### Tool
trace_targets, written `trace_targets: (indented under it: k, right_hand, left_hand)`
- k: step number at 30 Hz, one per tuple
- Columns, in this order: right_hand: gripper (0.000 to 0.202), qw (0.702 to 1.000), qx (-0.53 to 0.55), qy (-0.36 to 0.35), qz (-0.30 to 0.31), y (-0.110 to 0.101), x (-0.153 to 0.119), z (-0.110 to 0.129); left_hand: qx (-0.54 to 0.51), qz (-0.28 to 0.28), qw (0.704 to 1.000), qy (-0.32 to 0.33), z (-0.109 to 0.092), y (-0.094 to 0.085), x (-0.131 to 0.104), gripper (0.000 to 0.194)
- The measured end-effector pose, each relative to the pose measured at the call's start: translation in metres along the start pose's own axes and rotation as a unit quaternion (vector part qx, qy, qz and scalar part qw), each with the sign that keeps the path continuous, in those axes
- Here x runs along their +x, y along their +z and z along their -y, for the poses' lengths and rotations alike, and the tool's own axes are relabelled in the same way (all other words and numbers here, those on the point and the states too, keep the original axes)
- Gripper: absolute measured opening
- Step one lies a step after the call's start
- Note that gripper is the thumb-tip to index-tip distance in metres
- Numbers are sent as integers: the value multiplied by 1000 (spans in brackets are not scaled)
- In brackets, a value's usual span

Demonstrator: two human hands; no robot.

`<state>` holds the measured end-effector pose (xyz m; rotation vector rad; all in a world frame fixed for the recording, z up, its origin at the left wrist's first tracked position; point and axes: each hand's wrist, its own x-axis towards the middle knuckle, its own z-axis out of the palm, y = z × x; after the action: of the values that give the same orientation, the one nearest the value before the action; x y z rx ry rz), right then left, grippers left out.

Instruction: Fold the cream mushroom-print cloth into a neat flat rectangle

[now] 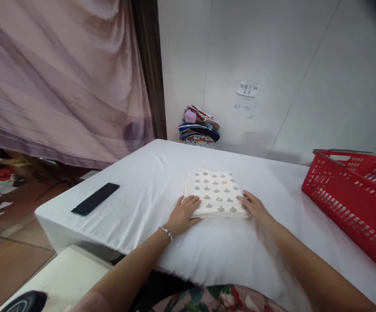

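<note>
A folded white cloth (216,190) with small grey, green and yellow prints lies flat on the white-covered table (135,186). My left hand (184,213) rests on its near left corner, fingers apart and lying flat; a silver bracelet circles that wrist. At the cloth's right edge is my right hand (253,204), its fingertips touching the near right side, with the thumb side and undersides of the fingers partly hidden.
A black phone (96,198) lies on the table's left part. The red basket (353,199) stands at the right edge. Behind the table is a stack of folded fabrics (199,125) by the wall. A pink curtain (60,78) hangs at the left.
</note>
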<state>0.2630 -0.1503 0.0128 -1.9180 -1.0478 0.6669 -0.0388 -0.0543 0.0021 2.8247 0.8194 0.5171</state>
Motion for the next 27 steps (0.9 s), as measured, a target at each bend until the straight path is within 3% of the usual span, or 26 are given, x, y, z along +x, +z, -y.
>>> trace_targets:
  k: [2,6,10,12,14,17,19,22,24,27]
  right_hand:
    - [72,996,47,64,26,-1,16,13]
    - [93,993,52,80,75,2,27,26]
    - [100,987,76,62,130,3,4,14]
    - [97,986,35,47,154,-2,-11,8]
    - [84,985,-97,17,145,-7,-21,7]
    - [55,947,-301,-97,62,-9,-18,20]
    - [47,918,-341,-202,16,-1,-6,36]
    - [50,877,-347,-331,36,24,22,58]
    - [53,855,-368,-358,76,42,42,64]
    - [56,850,-418,-296,122,63,68,61]
  left_hand:
    - [17,-5,1000,13,1,1,1,56]
    - [49,-11,998,34,10,-2,2,54]
    - [77,-27,996,19,26,-9,-4,51]
    - [78,-25,997,3,30,-13,-8,51]
    - [66,-17,998,-13,26,-19,-10,54]
    - [25,-4,1000,-15,5,-28,-6,55]
    - [-3,-9,1000,8,-15,-30,1,47]
    - [-7,-44,999,30,-35,-20,13,38]
    - [1,-55,998,21,-38,-9,19,38]
    - [6,-62,998,6,-33,6,20,39]
